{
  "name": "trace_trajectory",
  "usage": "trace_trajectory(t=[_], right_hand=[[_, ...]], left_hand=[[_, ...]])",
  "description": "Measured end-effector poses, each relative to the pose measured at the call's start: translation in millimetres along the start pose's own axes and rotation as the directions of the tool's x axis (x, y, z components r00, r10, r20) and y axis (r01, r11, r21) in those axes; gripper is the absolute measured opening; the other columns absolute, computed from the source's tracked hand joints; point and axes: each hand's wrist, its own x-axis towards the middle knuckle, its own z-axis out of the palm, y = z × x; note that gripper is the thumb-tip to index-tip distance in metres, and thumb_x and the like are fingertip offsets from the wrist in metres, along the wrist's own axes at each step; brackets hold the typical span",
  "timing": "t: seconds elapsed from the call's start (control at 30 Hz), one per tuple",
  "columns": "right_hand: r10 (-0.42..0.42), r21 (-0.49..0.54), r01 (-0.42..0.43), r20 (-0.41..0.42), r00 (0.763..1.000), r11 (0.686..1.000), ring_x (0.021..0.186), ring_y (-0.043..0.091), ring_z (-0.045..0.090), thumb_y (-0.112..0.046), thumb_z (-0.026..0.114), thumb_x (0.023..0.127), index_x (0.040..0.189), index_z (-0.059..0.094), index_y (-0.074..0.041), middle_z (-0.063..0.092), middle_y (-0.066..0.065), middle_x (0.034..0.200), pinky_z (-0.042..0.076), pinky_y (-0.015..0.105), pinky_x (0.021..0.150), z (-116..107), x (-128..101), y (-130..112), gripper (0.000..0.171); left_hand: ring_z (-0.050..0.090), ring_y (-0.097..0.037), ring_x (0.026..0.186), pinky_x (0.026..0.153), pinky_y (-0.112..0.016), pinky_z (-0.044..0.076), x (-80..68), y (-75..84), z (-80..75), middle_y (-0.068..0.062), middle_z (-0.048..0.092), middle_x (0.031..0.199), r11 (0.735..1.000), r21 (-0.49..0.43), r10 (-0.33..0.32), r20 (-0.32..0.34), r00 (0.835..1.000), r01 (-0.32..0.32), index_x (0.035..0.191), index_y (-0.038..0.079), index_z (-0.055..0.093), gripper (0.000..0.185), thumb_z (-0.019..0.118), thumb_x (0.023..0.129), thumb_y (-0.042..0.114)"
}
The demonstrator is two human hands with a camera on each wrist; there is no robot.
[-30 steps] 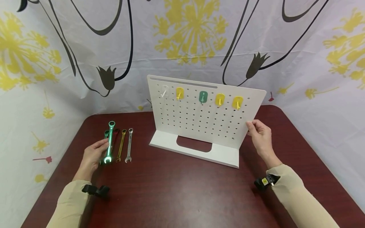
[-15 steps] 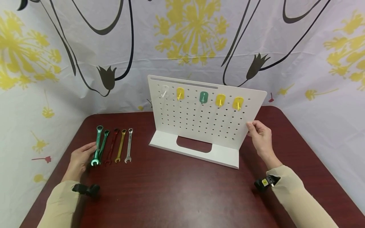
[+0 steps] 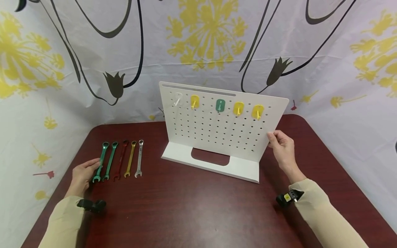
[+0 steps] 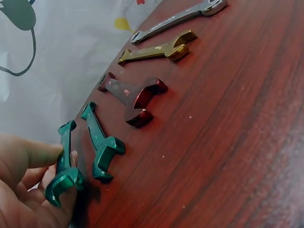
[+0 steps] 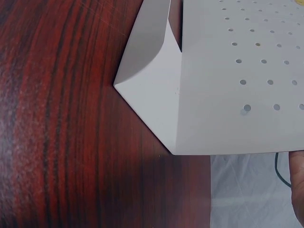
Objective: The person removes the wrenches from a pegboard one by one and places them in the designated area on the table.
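Observation:
At the left of the table, my left hand [image 3: 81,175] pinches the outermost green combination wrench [image 3: 101,160] between thumb and fingers. The left wrist view shows that wrench [image 4: 65,154] beside the fingers, its open end facing the camera. Just right of it lies a second green wrench [image 3: 110,161], then a red wrench [image 3: 121,160], a gold wrench [image 3: 131,159] and a silver wrench [image 3: 140,159]. My right hand [image 3: 283,151] grips the right edge of a white pegboard stand [image 3: 214,119], thumb in front. Only part of that hand [image 5: 298,183] shows in the right wrist view.
Along the pegboard's upper part sit a clear hook [image 3: 178,99], yellow hooks and a green hook [image 3: 220,105]. The stand's base [image 3: 180,151] has a cutout. Behind the dark red table [image 3: 192,213] hangs a patterned cloth [image 3: 211,44].
My left hand has carried the green wrench leftward and down, from above the other wrenches to the left end of their row. The right hand and pegboard have stayed put.

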Motion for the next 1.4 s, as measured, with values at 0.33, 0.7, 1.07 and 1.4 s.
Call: trace_trajectory(t=[0.33, 0.7, 1.07, 1.4], right_hand=[[0.001, 0.011, -0.001, -0.011, 1.0, 1.0, 0.064, -0.003, 0.055, -0.003, 0.056, 0.093, 0.087, 0.057, 0.015, 0.061, -0.018, 0.072, 0.05, 0.012, 0.059, 0.5, 0.3, 0.2, 0.019], [-0.002, 0.018, 0.002, -0.008, 1.0, 1.0, 0.065, -0.004, 0.056, -0.004, 0.055, 0.093, 0.088, 0.057, 0.015, 0.062, -0.019, 0.073, 0.049, 0.01, 0.059, 0.6, 0.5, -0.9, 0.02], [0.01, 0.006, -0.01, 0.0, 1.0, 1.0, 0.069, -0.005, 0.058, -0.005, 0.055, 0.094, 0.089, 0.057, 0.015, 0.062, -0.022, 0.077, 0.049, 0.008, 0.06, -0.3, -0.5, 0.7, 0.021], [0.002, 0.015, -0.002, 0.006, 1.0, 1.0, 0.07, -0.005, 0.058, -0.006, 0.055, 0.094, 0.089, 0.057, 0.015, 0.062, -0.02, 0.075, 0.049, 0.008, 0.061, -0.3, -0.8, 0.5, 0.021]], left_hand=[[0.047, -0.003, 0.075, 0.054, -0.017, 0.042, -1.1, 5.0, -0.6, 0.025, 0.048, 0.071, 0.997, 0.079, 0.019, -0.065, 0.998, -0.014, 0.116, 0.007, 0.066, 0.033, 0.058, 0.092, 0.027], [0.048, -0.013, 0.076, 0.049, -0.02, 0.041, -5.7, 8.1, 5.1, -0.018, 0.064, 0.105, 0.969, 0.234, 0.108, -0.129, 0.986, -0.075, 0.12, -0.002, 0.061, 0.039, 0.057, 0.091, 0.025], [0.053, -0.025, 0.087, 0.074, -0.038, 0.04, -4.6, 9.2, 8.5, 0.0, 0.068, 0.071, 0.935, 0.326, 0.207, -0.175, 0.963, -0.141, 0.111, -0.004, 0.065, 0.032, 0.059, 0.091, 0.019], [0.044, -0.043, 0.114, 0.095, -0.056, 0.033, -4.9, 9.0, 7.7, -0.022, 0.068, 0.1, 0.925, 0.345, 0.217, -0.13, 0.967, -0.161, 0.114, -0.008, 0.061, 0.033, 0.057, 0.092, 0.016]])
